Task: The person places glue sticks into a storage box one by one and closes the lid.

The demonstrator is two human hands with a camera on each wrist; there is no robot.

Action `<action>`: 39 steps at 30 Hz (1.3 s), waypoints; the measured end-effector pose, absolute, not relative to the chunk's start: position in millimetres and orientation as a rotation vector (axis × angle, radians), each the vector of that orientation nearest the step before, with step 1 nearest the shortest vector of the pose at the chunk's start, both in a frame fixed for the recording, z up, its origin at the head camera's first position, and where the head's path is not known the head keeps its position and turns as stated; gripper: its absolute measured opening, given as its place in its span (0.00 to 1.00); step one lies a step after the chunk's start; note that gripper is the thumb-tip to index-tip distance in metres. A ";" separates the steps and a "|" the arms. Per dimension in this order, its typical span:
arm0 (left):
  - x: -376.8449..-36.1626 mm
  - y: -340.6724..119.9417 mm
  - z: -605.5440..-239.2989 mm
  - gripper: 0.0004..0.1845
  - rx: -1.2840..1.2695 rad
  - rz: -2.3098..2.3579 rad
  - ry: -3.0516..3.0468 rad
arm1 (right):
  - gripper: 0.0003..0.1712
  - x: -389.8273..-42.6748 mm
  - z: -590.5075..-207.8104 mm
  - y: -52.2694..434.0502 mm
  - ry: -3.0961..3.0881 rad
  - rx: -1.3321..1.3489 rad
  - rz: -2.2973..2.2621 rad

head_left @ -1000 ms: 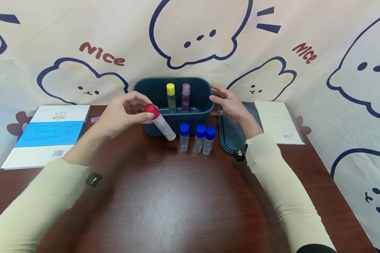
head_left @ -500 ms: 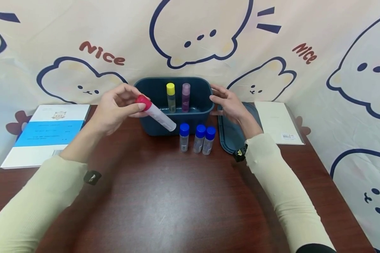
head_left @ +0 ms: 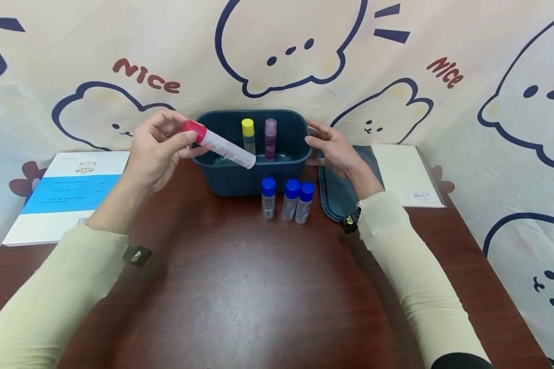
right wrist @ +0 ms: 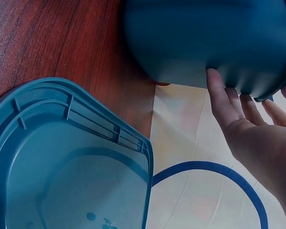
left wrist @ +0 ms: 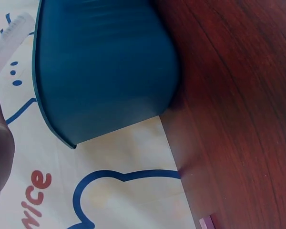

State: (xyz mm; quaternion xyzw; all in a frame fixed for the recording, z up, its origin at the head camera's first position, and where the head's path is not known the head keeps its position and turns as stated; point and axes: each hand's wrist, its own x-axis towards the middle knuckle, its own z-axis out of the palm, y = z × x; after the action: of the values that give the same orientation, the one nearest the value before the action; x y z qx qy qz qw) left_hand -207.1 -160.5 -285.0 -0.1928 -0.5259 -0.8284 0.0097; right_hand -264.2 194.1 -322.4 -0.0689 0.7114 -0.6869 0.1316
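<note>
1. The left hand [head_left: 159,148] pinches a clear plastic tube with a red cap [head_left: 219,145] by its capped end, fingers and thumb curled round the cap.
2. The tube is held in the air over the left rim of a dark blue plastic bin [head_left: 254,177]. Its long axis lies close to level, tilted slightly down to the right, with the red cap at the hand and the closed bottom end pointing toward the bin's inside.
3. The bin therefore lies to the right of and just below the tube's free end, and the left hand is the nearer hand to that opening.
4. Inside the bin 2 tubes stand upright: 1 with a yellow cap [head_left: 248,134], 1 with a purple cap [head_left: 270,138].
5. The right hand [head_left: 334,148] is open, its straight fingers resting against the bin's right outer wall; the right wrist view shows the fingertips [right wrist: 219,95] touching it.
6. In front of the bin, 3 small blue-capped vials [head_left: 287,199] stand on the dark wood table [head_left: 240,297].
7. The bin's lid [head_left: 339,189] lies upturned to the right, under the right wrist.
</note>
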 end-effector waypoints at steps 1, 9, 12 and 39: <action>-207.3 -160.4 -284.7 0.10 -0.590 -2.578 -1.642 | 0.31 -264.3 -322.1 193.9 2.065 -0.198 -1.993; -209.8 -159.2 -281.2 0.13 -0.486 -2.526 -1.676 | 0.31 -266.1 -320.3 193.1 2.070 -0.203 -1.981; -210.5 -157.8 -280.9 0.15 -0.446 -2.464 -1.741 | 0.30 -266.6 -320.2 193.3 2.074 -0.201 -1.981; -244.9 -132.9 -278.7 0.23 -0.107 -1.882 -2.396 | 0.31 -263.6 -320.9 193.7 2.081 -0.187 -1.973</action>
State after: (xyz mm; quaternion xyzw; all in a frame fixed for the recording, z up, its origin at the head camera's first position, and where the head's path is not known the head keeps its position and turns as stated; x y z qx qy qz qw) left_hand -244.9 -132.9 -278.7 -0.0349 -0.7851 -0.6166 0.0463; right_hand -263.6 193.7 -320.9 -0.0646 0.7177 -0.6804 0.1333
